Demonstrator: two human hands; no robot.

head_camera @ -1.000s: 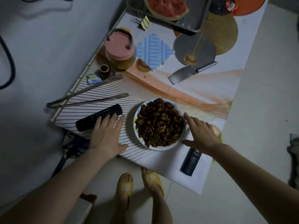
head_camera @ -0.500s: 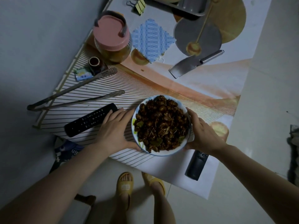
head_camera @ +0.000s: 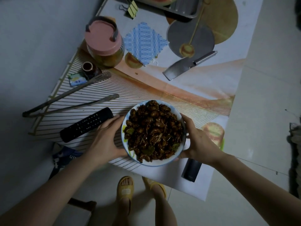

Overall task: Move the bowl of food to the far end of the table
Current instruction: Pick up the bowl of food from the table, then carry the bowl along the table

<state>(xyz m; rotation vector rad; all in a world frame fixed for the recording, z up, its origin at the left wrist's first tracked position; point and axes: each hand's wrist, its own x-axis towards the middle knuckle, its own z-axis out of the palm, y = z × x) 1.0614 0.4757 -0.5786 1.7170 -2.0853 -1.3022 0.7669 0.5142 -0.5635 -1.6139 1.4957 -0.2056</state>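
The bowl of food (head_camera: 153,133) sat at the near end of the table (head_camera: 203,88), heaped with dark brown glazed pieces and a few green bits, and both hands were closed around it. The left hand (head_camera: 104,141) cupped the rim at about 9 o'clock, its fingers (head_camera: 112,121) curled against the bowl's side, thumb low near 7 o'clock. The right hand (head_camera: 197,142) gripped the opposite side at 3 o'clock in the same way — fingers wrapped to the wall, thumb toward 5 o'clock. Whether the bowl rested on the cloth or had left it could not be told. At 9 o'clock from the bowl, just beside the left hand, lay a black remote (head_camera: 86,124); a second dark remote (head_camera: 191,169) lay at 5 o'clock, partly under the right wrist. Metal tongs (head_camera: 71,98) stretched out at 10 o'clock. Farther up the table, at 11 o'clock, stood a jar with a pink lid (head_camera: 103,40), a blue woven mat (head_camera: 145,44) touching its right side, and a cleaver (head_camera: 182,67) lay at 1 o'clock. A metal tray (head_camera: 180,7) occupied the far end — 12 o'clock from the bowl, well apart from it.
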